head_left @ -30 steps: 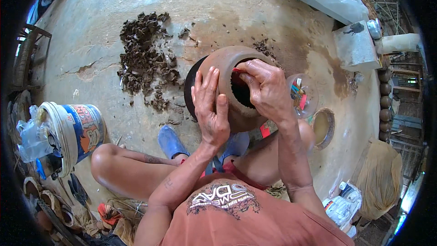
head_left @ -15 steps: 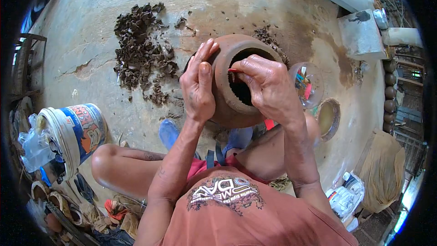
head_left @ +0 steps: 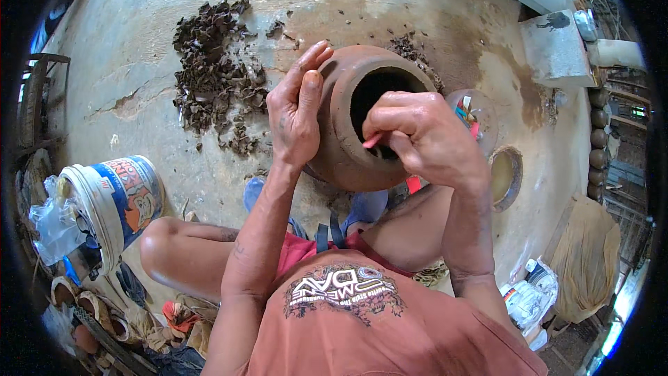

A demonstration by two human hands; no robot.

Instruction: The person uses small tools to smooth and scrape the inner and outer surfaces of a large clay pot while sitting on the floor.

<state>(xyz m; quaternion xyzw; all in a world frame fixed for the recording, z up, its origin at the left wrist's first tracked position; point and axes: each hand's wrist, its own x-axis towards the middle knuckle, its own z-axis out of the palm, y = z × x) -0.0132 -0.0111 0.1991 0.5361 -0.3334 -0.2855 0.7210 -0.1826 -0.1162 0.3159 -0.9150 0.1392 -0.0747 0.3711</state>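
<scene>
Bare concrete floor [head_left: 390, 0], cracked; pile of dark clay scrapings [head_left: 212, 63] near its far edge. Clay pot [head_left: 362, 115] sits between my knees, tilted mouth-up. My left hand [head_left: 296, 115] lies flat and open against the pot's outer wall. My right hand [head_left: 424, 136] pinches a thin red tool [head_left: 372, 141] at the rim. Judgement: body formed, smooth, damp brown; mouth trimming unfinished.

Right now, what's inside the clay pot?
The clay pot's mouth is dark. The right hand holds a small red tool at the rim, covering part of the opening. Contents cannot be seen.
</scene>
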